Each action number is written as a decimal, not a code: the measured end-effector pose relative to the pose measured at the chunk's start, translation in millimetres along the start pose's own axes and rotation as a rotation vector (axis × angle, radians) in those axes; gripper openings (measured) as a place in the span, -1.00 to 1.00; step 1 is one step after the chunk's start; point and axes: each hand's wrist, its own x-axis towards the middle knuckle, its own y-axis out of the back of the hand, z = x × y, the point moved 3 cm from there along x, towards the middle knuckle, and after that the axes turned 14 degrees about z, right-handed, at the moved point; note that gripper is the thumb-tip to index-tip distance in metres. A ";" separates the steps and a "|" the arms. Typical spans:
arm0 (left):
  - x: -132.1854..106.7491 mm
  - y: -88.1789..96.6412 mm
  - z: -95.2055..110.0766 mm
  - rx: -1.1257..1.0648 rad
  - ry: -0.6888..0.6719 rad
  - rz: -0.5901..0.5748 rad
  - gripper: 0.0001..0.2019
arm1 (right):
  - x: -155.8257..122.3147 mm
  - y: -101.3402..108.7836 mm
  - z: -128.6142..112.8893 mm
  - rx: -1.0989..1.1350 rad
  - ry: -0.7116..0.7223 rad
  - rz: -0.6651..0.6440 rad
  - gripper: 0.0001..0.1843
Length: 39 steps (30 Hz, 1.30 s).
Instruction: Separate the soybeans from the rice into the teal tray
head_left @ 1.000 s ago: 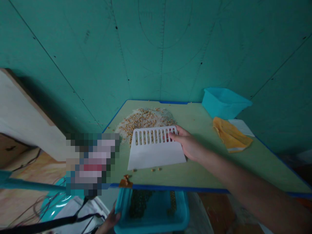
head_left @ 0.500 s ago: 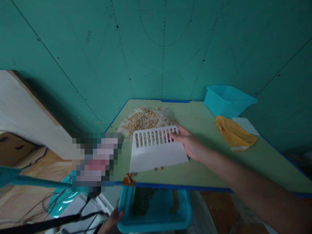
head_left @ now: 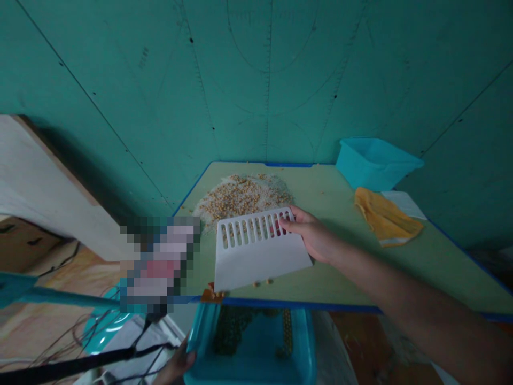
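My right hand grips the right end of a white plastic slotted panel, thumb on its face. It is tilted over the table, its plain lower edge near the table's front edge. Several loose yellowish beans lie along that edge. Behind the panel spreads a pile of similar beans mixed with white grains. Below the table edge, my left hand holds the left side of a turquoise basin; its fingers are partly hidden. Beans lie inside the basin.
A turquoise tub stands at the back right of the table. Near it lie a yellow cloth and a white sheet. A blurred-out device is at the left edge. A green wall rises behind.
The panel's lower edge has come nearer to me, towards the table's front edge. My left hand and the basin have shifted slightly left and down in view.
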 end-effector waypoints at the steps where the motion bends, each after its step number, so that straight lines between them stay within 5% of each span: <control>1: 11.1 12.1 -1.4 0.038 0.008 0.030 -0.46 | -0.2 0.4 0.4 0.000 0.002 -0.004 -0.80; 4: 40.0 43.5 -3.7 0.096 -0.039 0.121 -0.46 | -0.7 2.6 1.1 -0.018 0.031 -0.005 -0.81; 7: 50.8 55.0 -6.7 0.136 -0.076 0.146 -0.47 | -1.0 5.3 0.2 -0.078 0.072 -0.003 -0.83; 17: 36.9 29.7 -6.2 0.159 -0.077 -0.019 -0.22 | -5.1 8.1 -8.0 -0.372 0.214 -0.051 -0.77; 31: 56.8 52.5 -8.1 0.405 -0.215 0.125 -0.18 | -12.0 7.6 -13.2 -0.475 0.282 -0.114 -0.70; 39: 59.5 53.4 -12.1 0.425 -0.224 0.115 -0.29 | -7.5 13.8 -10.3 -0.535 0.206 -0.011 -0.70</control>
